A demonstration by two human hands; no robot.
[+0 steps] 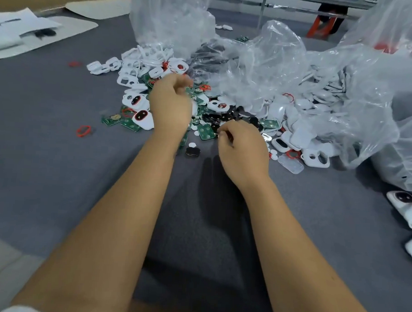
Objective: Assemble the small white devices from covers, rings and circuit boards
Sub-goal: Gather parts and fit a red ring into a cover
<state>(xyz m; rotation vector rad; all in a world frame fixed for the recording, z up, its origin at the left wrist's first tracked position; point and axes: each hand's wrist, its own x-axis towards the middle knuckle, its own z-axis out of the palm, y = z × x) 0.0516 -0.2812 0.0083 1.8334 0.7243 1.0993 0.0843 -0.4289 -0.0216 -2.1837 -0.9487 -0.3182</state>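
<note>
Grey table, plastic bags behind parts.

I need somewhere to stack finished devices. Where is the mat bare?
Bare mat lies left of the left hand, around a loose red ring, and near, beside both forearms. The parts pile and plastic bags crowd the middle and right.
</note>
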